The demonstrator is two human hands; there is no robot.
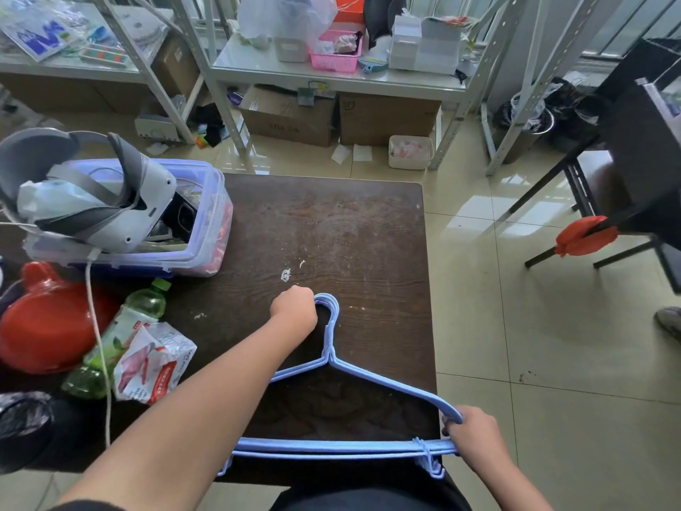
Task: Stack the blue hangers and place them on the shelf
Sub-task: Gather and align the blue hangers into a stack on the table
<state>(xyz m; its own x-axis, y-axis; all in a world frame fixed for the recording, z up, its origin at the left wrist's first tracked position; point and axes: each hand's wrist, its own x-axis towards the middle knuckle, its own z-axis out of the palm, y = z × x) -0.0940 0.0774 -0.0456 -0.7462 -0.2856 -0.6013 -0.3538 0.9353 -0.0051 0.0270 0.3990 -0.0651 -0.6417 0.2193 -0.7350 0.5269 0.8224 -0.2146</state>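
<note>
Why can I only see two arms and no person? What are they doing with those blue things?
The camera sits on the person's head and looks down, so you only see their arms. There is no machine here, just two bare hands. The left hand has its grip on the hooks of the blue hangers, and the right hand holds their right corner. The hangers are bunched in a stack over a dark brown table. Also on the table are a clear box with a grey headset on top, a green bottle lying down, a red tub and a packet. Behind stand metal shelves.
</note>
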